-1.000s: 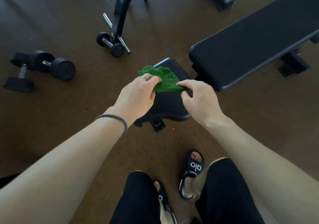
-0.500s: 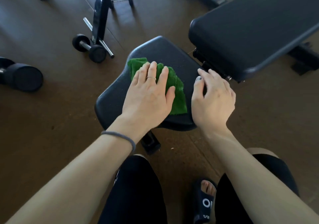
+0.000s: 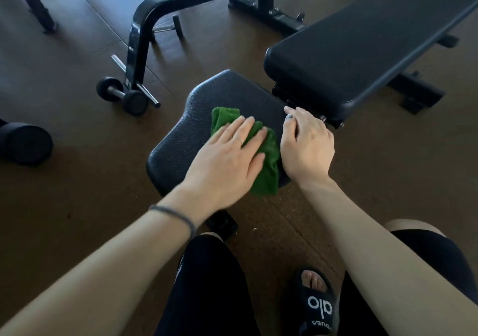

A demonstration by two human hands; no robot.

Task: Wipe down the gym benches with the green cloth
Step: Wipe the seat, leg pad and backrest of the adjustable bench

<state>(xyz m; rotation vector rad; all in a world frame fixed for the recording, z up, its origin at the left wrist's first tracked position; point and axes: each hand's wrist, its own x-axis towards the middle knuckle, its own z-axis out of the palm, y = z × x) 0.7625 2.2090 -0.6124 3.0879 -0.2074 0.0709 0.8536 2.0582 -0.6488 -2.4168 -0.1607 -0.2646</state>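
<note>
Since a moment ago my flat left hand (image 3: 227, 162) slides the green cloth (image 3: 266, 159) rightward across the seat pad (image 3: 207, 102), toward my right hand (image 3: 306, 145), curled over that edge, holding nothing.

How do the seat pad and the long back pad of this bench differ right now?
The seat pad is short and flares wider toward the near end; the back pad is long and straight-sided. The seat pad has the green cloth pressed on it by the left hand, with the right hand at its edge; the back pad is bare and untouched. Both are black, padded and textured.
</note>
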